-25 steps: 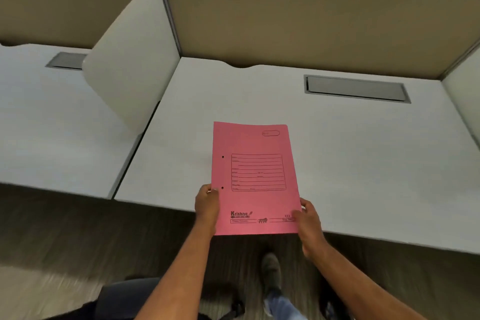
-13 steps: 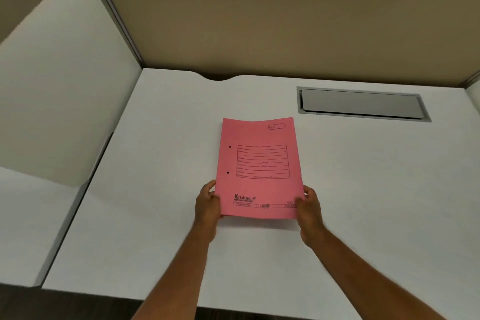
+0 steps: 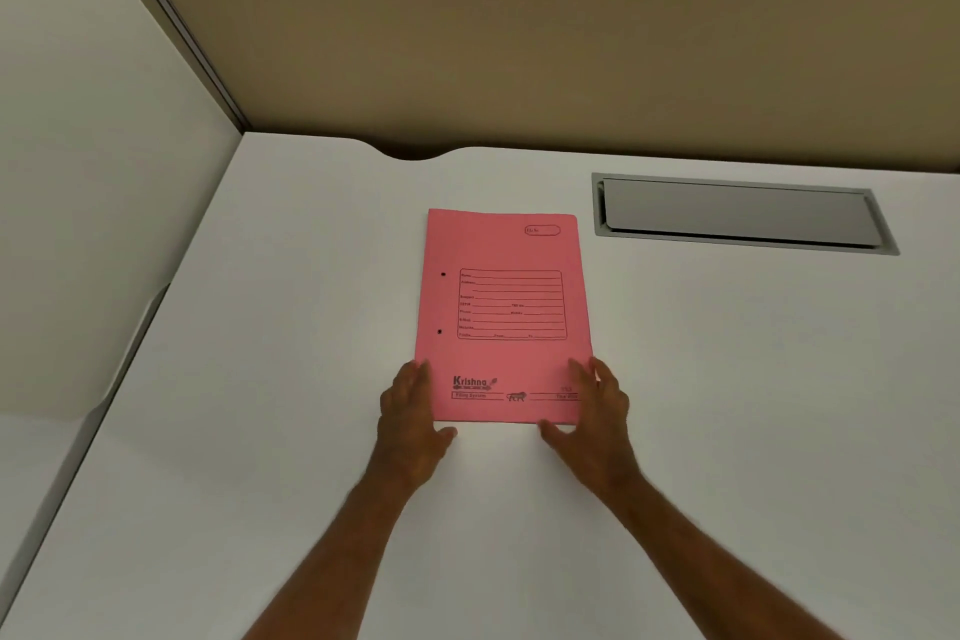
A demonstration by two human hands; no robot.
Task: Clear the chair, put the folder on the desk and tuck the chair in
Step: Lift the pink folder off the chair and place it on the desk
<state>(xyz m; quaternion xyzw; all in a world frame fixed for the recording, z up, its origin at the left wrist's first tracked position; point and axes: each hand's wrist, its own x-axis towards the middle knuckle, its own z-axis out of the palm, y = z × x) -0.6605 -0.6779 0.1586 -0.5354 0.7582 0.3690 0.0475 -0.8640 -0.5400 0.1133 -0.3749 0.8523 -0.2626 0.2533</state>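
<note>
A pink folder (image 3: 506, 312) with a printed form on its cover lies flat on the white desk (image 3: 727, 379), near the middle. My left hand (image 3: 410, 424) rests against its lower left corner, fingers stretched along the edge and thumb spread below it. My right hand (image 3: 592, 411) lies at the lower right corner with its fingertips on the cover and the thumb spread. Neither hand pinches the folder. The chair is out of view.
A grey cable hatch (image 3: 737, 213) is set into the desk at the back right. A tan partition (image 3: 519, 26) closes the back. A white side divider (image 3: 93, 203) stands on the left, with a neighbouring desk (image 3: 21, 473) beyond it.
The folder went from held over the desk's front edge to lying flat further in. Both hands have loosened from a pinch to flat, spread fingers. The view moved forward, losing the floor and chair.
</note>
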